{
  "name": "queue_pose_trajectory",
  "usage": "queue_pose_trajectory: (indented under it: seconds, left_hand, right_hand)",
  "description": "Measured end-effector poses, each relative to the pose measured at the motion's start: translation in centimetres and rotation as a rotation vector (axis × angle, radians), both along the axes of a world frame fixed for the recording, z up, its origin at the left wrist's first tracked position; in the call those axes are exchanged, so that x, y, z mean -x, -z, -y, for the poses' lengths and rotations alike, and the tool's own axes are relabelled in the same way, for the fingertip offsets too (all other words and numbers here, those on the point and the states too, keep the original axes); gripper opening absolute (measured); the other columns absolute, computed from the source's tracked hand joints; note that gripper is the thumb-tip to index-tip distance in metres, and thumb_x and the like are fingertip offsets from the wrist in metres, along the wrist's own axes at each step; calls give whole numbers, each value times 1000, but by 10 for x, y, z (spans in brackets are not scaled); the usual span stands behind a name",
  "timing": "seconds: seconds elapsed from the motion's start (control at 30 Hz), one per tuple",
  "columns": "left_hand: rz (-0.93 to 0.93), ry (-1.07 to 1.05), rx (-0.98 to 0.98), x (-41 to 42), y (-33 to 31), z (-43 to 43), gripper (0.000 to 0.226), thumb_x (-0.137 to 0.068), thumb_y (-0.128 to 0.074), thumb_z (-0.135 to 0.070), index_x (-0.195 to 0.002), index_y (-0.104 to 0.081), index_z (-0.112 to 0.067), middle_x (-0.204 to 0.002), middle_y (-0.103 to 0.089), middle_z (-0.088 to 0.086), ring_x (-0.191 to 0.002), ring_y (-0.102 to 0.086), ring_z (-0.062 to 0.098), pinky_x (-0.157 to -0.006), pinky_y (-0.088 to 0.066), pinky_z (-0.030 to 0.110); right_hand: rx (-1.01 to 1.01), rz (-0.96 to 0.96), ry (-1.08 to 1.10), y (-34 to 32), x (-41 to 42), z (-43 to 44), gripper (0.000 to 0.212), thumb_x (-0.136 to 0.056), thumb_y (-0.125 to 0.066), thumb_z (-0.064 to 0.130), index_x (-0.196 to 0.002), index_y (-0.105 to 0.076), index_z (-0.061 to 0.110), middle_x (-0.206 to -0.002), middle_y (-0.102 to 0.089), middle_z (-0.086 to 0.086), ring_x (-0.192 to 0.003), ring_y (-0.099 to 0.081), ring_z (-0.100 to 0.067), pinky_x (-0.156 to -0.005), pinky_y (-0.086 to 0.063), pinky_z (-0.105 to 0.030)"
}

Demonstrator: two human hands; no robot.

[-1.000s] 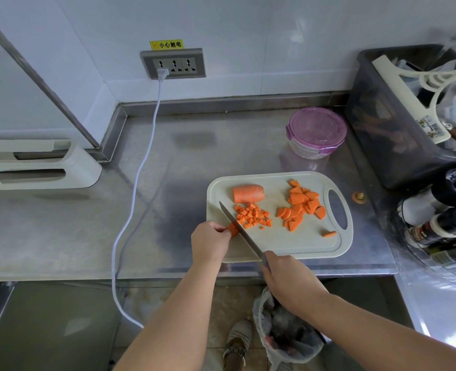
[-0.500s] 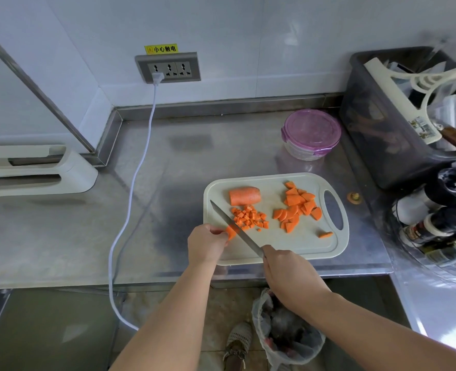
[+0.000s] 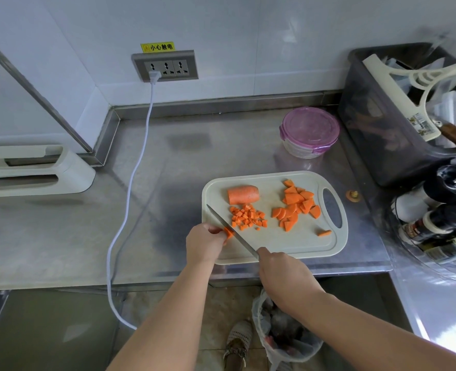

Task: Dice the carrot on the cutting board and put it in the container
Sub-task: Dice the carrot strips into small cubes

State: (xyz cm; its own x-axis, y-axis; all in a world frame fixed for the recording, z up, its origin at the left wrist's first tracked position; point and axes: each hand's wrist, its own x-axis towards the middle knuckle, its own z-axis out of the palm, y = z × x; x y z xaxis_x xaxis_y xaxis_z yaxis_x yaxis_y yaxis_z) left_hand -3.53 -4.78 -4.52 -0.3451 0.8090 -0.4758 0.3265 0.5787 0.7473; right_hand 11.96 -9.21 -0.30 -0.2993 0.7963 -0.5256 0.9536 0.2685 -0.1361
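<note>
A pale cutting board (image 3: 280, 243) lies near the steel counter's front edge. On it rest an uncut carrot chunk (image 3: 243, 194), a heap of small dice (image 3: 248, 217), a pile of larger carrot slices (image 3: 296, 206) and one stray piece (image 3: 324, 232). My left hand (image 3: 205, 243) pinches a small carrot piece (image 3: 229, 232) at the board's left edge. My right hand (image 3: 283, 271) grips the knife (image 3: 230, 231), whose blade lies against that piece. The round container (image 3: 310, 132) with a purple lid stands behind the board, lid on.
A dark bin (image 3: 398, 113) of utensils and a rack of bottles (image 3: 435, 218) crowd the right side. A white cable (image 3: 130, 194) runs from the wall socket (image 3: 165, 66) over the counter edge. A white appliance (image 3: 34, 171) sits left. A bagged bin (image 3: 283, 333) stands below.
The view has shifted slightly. Both hands stay at the board's left edge, and the knife has worked a little against the held carrot piece.
</note>
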Motion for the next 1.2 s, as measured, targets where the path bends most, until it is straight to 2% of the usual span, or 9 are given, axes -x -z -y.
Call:
queue_pose_trajectory:
  seconds: [0.13, 0.27, 0.53, 0.67, 0.77, 1.0, 1.2]
  left_hand:
    - [23, 7, 12, 1, 2, -1, 20, -83, -71, -19, -67, -62, -27, -82, -72, 6, -87, -68, 23, -85, -56, 40]
    - [65, -11, 36, 4, 7, -4, 17, -80, -74, -17, -69, -63, -24, -79, -72, 5, -85, -69, 23, -85, -56, 43]
    - [42, 5, 69, 8, 12, -7, 14, -80, -72, -13, -72, -63, -20, -73, -70, 1, -82, -69, 21, -85, -56, 42]
    - [30, 9, 64, 8, 11, -5, 13, -81, -73, -16, -73, -64, -20, -75, -70, 1, -82, -69, 21, -85, -55, 40]
    - [16, 15, 57, 7, 8, -5, 15, -82, -72, -17, -71, -63, -21, -71, -69, -1, -83, -68, 21, -85, -54, 36]
    - [23, 16, 48, 7, 9, -4, 12, -83, -72, -19, -76, -64, -24, -91, -72, 4, -92, -68, 22, -89, -54, 42]
    - [34, -7, 56, 8, 7, -2, 9, -81, -71, -20, -78, -65, -24, -93, -71, 6, -94, -67, 25, -84, -57, 41]
  right_hand:
    - [34, -30, 48, 1, 3, 1, 44, -92, -55, 3, -130, -35, 12, -103, -64, -7, -87, -66, -21, -66, -52, -29]
    - [48, -36, 73, 3, 5, -4, 40, -93, -50, 2, -129, -34, 11, -105, -63, -9, -83, -61, -20, -61, -46, -28]
    - [61, -51, 104, 12, 10, -4, 35, -98, -44, 5, -130, -33, 12, -107, -64, -9, -91, -66, -22, -65, -48, -27]
    - [60, -69, 100, 14, 7, -3, 34, -97, -45, 7, -129, -35, 13, -98, -62, -6, -82, -65, -20, -61, -47, -27]
    - [58, -97, 123, 13, 2, -2, 32, -96, -43, 5, -126, -36, 16, -96, -64, -6, -80, -65, -21, -64, -52, -31]
    - [21, -130, 120, 5, -2, 1, 31, -96, -44, 4, -124, -36, 16, -95, -65, -6, -79, -66, -23, -66, -56, -33]
    - [29, -117, 94, 3, 1, 2, 38, -96, -48, 5, -130, -34, 17, -102, -65, -6, -83, -67, -22, -74, -59, -36]
